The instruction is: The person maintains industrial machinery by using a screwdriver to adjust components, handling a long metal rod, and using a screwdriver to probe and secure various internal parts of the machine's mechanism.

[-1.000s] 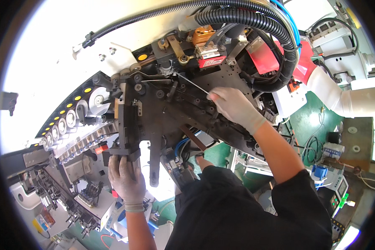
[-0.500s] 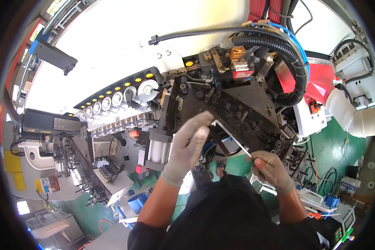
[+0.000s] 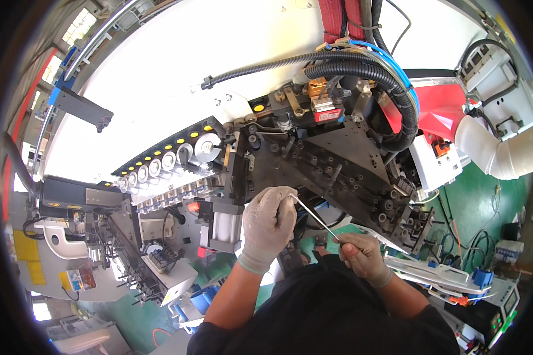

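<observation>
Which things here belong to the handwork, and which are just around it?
In hand or nearest:
- thin metal rod
- gloved right hand, gripping its lower end
- gloved left hand, curled at its upper end; grip unclear
- dark machine plate just beyond

Just around, untouched:
- silver rollers
- red hood
- white duct
- yellow sheets

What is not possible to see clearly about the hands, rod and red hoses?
In the head view:
Metal rod, near end: hidden inside the right hand.
Its far tip: too small at the fingertips of the left hand.
Red hoses, upper ends: cut off by the top edge.
</observation>
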Available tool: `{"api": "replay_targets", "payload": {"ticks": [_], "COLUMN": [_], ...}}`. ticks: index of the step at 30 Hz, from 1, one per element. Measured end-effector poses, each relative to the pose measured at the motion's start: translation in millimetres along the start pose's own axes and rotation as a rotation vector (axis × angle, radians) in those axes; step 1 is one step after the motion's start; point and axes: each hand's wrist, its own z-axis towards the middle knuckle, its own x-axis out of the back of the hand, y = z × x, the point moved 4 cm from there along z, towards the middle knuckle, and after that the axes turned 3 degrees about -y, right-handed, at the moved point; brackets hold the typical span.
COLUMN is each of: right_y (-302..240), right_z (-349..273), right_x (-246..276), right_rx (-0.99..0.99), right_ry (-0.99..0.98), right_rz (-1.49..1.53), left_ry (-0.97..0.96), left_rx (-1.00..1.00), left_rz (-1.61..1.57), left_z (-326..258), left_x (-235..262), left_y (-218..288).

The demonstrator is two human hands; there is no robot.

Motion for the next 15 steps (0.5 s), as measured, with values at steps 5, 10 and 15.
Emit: {"api": "replay_targets", "payload": {"ticks": [5, 10, 15], "right_y": [-14, -28, 21], "right_z": [9, 75, 128], "right_x": [44, 51, 47], "right_rx": [0.361, 0.184, 0.218], "right_ry": [0.304, 0.053, 0.103], "right_rz": [0.371, -0.563, -0.863], "left_ry": [0.026, 0.027, 0.153], "left_rx": [0.265, 0.199, 0.136], "left_rz": [0.005, 0.287, 0.343], "left_z": [-30, -61, -54], "left_x": [0, 23, 38], "left_y": [-80, -119, -157]}}
